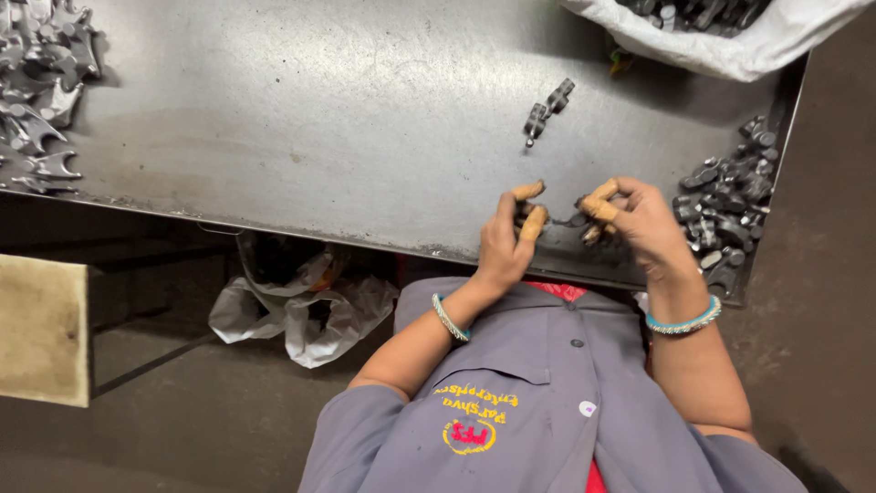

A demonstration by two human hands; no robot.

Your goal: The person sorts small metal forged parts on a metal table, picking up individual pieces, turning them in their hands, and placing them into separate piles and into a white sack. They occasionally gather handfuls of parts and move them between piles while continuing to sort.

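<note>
Left hand (507,236) and right hand (639,219), fingertips capped in tan cots, each pinch what looks like a small dark metal part (573,219) between them; loose castings (730,205) lie just right.

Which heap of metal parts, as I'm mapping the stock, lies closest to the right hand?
The dark heap at the table's right edge, just beside the right hand, which pinches a small part; the other heap lies at the far left corner.

Dull steel table (365,119), matt metal parts (730,201)
</note>
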